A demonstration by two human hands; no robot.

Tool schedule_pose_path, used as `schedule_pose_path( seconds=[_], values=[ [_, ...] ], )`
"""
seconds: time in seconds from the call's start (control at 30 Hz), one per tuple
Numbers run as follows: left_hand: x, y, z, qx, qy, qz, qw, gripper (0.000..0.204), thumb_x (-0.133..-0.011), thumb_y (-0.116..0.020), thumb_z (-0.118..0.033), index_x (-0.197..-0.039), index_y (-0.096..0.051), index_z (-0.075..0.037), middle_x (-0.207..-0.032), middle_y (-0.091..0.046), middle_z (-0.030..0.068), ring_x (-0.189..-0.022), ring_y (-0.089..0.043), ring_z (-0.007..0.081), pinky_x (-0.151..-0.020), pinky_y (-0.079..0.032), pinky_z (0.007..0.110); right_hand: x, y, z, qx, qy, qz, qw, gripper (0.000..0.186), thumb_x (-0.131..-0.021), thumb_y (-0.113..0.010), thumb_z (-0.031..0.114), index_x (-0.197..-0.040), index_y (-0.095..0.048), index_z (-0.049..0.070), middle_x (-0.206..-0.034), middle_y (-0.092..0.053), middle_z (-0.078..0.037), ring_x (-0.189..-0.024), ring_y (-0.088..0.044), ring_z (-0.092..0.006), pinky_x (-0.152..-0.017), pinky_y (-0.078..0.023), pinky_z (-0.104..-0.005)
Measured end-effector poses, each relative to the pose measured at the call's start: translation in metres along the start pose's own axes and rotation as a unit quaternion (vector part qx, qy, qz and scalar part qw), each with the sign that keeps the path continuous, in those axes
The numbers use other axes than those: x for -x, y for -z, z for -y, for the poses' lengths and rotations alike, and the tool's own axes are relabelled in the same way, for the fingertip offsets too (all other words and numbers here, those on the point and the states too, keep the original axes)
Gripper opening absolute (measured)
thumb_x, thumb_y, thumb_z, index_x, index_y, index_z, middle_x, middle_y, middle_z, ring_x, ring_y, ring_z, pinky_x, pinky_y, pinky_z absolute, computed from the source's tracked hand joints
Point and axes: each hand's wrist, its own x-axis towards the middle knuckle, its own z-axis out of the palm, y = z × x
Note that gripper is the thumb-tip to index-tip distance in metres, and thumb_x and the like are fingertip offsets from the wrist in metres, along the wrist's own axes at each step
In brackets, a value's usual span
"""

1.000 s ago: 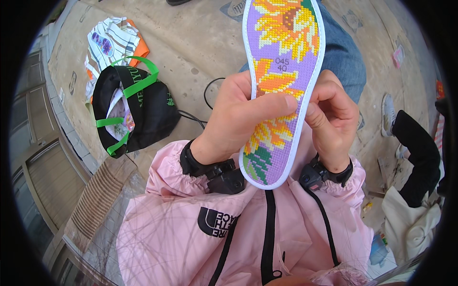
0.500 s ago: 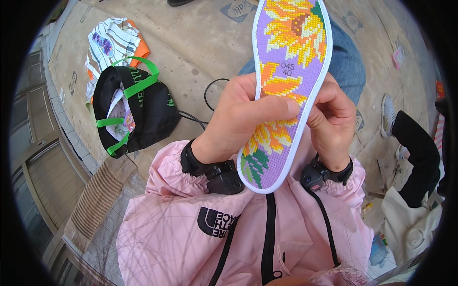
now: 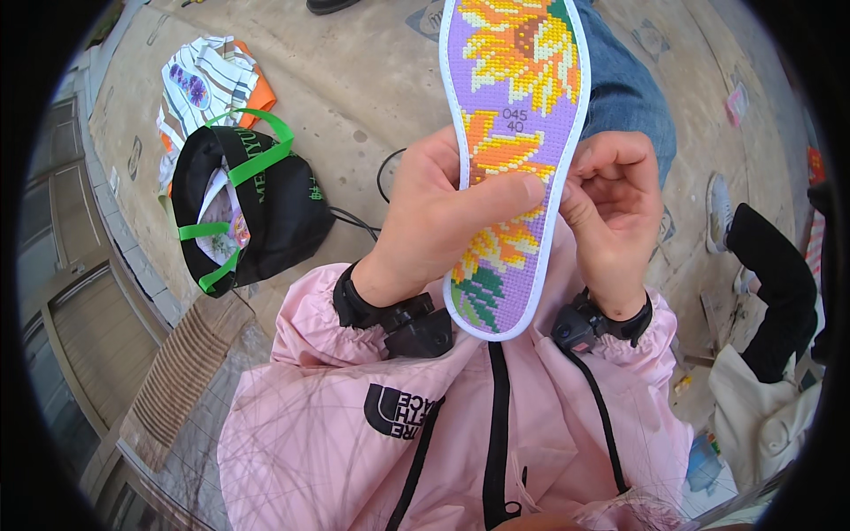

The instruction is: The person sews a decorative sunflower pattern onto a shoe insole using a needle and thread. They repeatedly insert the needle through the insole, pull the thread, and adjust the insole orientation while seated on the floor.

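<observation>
Purple insole (image 3: pixel 513 150), white-edged, with yellow-orange flowers and green leaves, was the thing in hand. Head view: it sat upright at centre, in front of the pink jacket (image 3: pixel 328 434), rounded end near, other end running out of frame at the far side. Left hand (image 3: pixel 429 208) gripped it from the left, thumb pressed flat across the flowered face, other fingers behind, hidden. Right hand (image 3: pixel 615 203) was at its right edge, fingers curled, thumb and forefinger tips close together; couldn't tell if they pinched anything. Black wrist device (image 3: pixel 421 332) on the left wrist, similar one (image 3: pixel 575 327) on the right. Denim leg (image 3: pixel 633 106) showed beyond the right hand. Left side: black bag (image 3: pixel 283 212) with green handles, striped cloth (image 3: pixel 212 80) just past it, farther off. Right side: black-trousered leg (image 3: pixel 770 283) and grey shoe (image 3: pixel 719 212).
</observation>
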Motion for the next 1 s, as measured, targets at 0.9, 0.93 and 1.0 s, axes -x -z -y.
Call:
schedule_pose_path(
  seconds=[0.9, 0.93, 1.0],
  values=[
    [-0.034, 0.08, 0.023, -0.399, -0.262, -0.304, 0.825, 0.019, -0.076, -0.069, -0.005, -0.092, -0.066, 0.004, -0.068, -0.067, 0.0065, -0.058, -0.059, 0.0069, -0.053, -0.047, 0.025, 0.015, 0.06, 0.111, 0.107, 0.344, -0.158, 0.92, 0.009, -0.095, -0.052, 0.001, -0.088, -0.056, 0.006, -0.079, -0.048, -0.008, -0.058, -0.032, -0.012, -0.052, -0.023, -0.0266],
    [-0.033, 0.082, 0.023, -0.405, -0.267, -0.303, 0.82, 0.019, -0.076, -0.069, -0.005, -0.093, -0.066, 0.004, -0.068, -0.067, 0.0068, -0.058, -0.059, 0.0069, -0.053, -0.047, 0.025, 0.017, 0.063, 0.114, 0.093, 0.357, -0.173, 0.913, 0.01, -0.094, -0.052, 0.0, -0.088, -0.057, 0.006, -0.079, -0.047, -0.008, -0.059, -0.032, -0.0122, -0.052, -0.023, -0.0268],
    [-0.035, 0.081, 0.025, -0.422, -0.287, -0.288, 0.811, 0.021, -0.077, -0.068, -0.003, -0.096, -0.066, 0.004, -0.073, -0.068, 0.0066, -0.063, -0.061, 0.0073, -0.057, -0.049, 0.025, 0.017, 0.058, 0.11, 0.118, 0.379, -0.243, 0.885, 0.013, -0.1, -0.043, 0.012, -0.094, -0.051, 0.003, -0.083, -0.048, -0.01, -0.053, -0.031, -0.0125, -0.044, -0.022, -0.0247]
  ],
)
